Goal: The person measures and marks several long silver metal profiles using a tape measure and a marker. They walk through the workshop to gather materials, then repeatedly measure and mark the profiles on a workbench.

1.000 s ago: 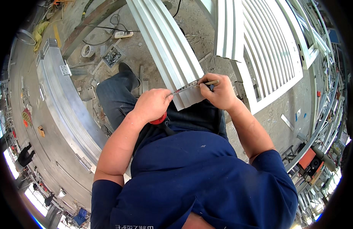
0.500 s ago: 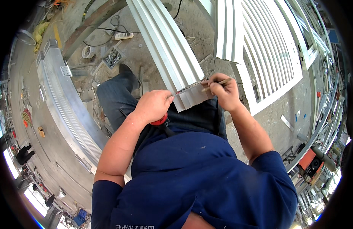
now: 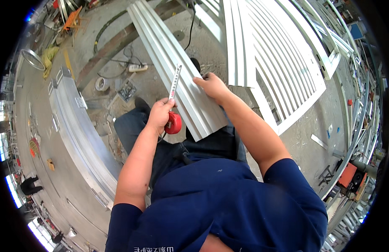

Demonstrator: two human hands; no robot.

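Panel [image 3: 190,98], silver and ribbed, ran from the upper part of the frame down to its middle. Your left hand [image 3: 160,113] grasped the red tape measure [image 3: 173,123] just left of centre, its blade [image 3: 175,82] slanting out over the panel; your right hand's [image 3: 212,88] grip was clenched on the panel's right edge. A slackened left grip could have let the blade recoil — a loosened right one, the panel slip.

panel [image 3: 190,94]: centre front | tape measure [image 3: 174,123]: left of panel | blade [image 3: 174,86]: over panel | slatted frame [image 3: 287,63]: right | profile [image 3: 83,134]: left
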